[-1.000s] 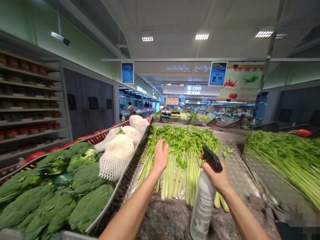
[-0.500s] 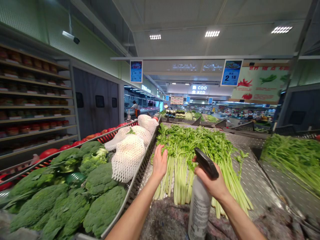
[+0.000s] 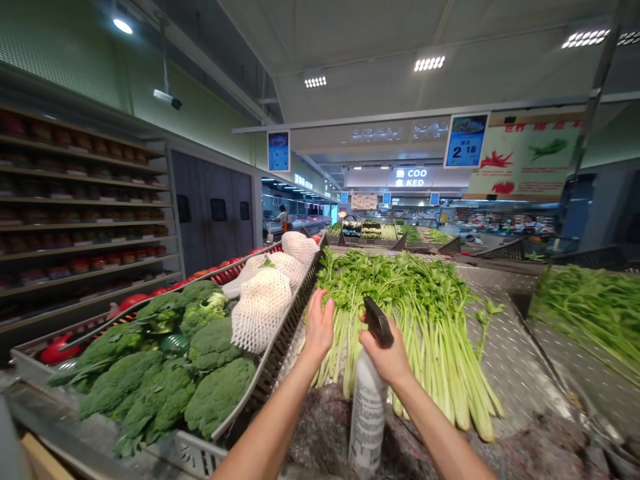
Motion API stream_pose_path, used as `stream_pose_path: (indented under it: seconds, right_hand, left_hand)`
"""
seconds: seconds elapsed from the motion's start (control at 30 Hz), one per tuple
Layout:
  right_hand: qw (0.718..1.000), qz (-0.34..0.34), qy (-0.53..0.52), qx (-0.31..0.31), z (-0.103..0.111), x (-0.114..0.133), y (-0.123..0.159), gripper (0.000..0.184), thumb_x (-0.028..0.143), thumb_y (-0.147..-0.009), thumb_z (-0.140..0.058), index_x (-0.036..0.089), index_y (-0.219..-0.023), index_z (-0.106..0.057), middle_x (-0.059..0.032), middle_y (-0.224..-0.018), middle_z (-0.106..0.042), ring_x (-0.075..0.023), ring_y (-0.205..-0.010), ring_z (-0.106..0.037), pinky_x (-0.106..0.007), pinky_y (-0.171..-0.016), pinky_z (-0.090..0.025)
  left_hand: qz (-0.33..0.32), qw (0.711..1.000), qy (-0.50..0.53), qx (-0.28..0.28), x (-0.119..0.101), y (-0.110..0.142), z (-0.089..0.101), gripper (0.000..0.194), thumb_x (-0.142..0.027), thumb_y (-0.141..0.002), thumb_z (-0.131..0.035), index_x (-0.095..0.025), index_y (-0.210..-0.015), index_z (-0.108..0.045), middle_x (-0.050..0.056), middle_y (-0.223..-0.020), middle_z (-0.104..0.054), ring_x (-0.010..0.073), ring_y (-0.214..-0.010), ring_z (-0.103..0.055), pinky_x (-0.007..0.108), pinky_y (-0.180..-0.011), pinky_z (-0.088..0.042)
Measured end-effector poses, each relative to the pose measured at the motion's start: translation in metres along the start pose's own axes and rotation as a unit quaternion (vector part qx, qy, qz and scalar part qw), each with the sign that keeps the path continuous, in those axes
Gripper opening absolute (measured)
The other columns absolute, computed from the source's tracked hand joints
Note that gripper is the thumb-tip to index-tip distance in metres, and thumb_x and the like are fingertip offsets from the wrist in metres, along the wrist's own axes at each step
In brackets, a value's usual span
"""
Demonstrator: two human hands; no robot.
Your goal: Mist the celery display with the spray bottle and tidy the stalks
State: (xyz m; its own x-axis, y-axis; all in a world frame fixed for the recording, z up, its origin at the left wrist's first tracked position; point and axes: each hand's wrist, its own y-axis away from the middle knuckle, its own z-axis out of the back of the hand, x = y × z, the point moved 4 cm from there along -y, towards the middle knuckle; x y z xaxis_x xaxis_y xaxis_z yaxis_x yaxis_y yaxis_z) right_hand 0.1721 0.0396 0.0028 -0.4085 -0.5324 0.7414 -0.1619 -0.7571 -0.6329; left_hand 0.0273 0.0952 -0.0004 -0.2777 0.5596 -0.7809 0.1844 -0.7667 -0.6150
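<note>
My right hand (image 3: 387, 353) is wrapped round the neck of a white spray bottle (image 3: 367, 413) with a black trigger head (image 3: 379, 323). The bottle stands nearly upright in front of the celery (image 3: 415, 320), whose leafy tops point away from me and pale stalks towards me. My left hand (image 3: 320, 327) hangs above the left edge of the celery, fingers stretched and a little apart, with nothing in it. Under the bottle lies a grey-brown, fuzzy cloth (image 3: 320, 427) along the near edge.
To the left, a black crate (image 3: 277, 340) holds broccoli (image 3: 220, 393) and pale vegetables in white foam nets (image 3: 263, 310). Tomatoes (image 3: 133, 301) lie beyond it. The celery rests on a dimpled metal shelf (image 3: 520, 360). A price sign (image 3: 467, 141) hangs overhead. A person (image 3: 284, 217) stands far off.
My right hand has moved left with the spray bottle, closer to my left hand. The view has swung slightly left. My left hand stays open over the celery's edge.
</note>
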Motion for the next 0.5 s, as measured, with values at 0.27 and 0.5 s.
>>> stream_pose_path:
  seconds: [0.27,0.5]
  right_hand:
    - [0.998,-0.028,-0.015,0.055,-0.003,-0.011,0.011,0.047,0.029,-0.064,-0.055,0.015,-0.108,-0.046,-0.0072,-0.094,-0.057,-0.0202,-0.082,-0.055,-0.031,-0.071,-0.043]
    - [0.997,-0.011,0.014,0.078,0.004,-0.012,0.02,0.076,0.027,-0.059,-0.059,0.016,-0.126,-0.026,-0.0127,-0.116,-0.041,-0.0235,-0.098,-0.049,-0.035,-0.083,-0.039]
  left_hand:
    - [0.171,0.92,0.289,0.202,-0.029,0.048,-0.043,0.053,-0.039,-0.068,-0.055,-0.015,-0.114,-0.044,0.011,-0.117,-0.05,0.0212,-0.108,-0.046,0.034,-0.093,-0.033]
    - [0.099,0.912,0.285,0.278,-0.061,0.06,-0.043,0.064,-0.03,-0.05,-0.071,-0.016,-0.108,-0.048,0.008,-0.106,-0.056,0.021,-0.101,-0.05,0.032,-0.09,-0.035]
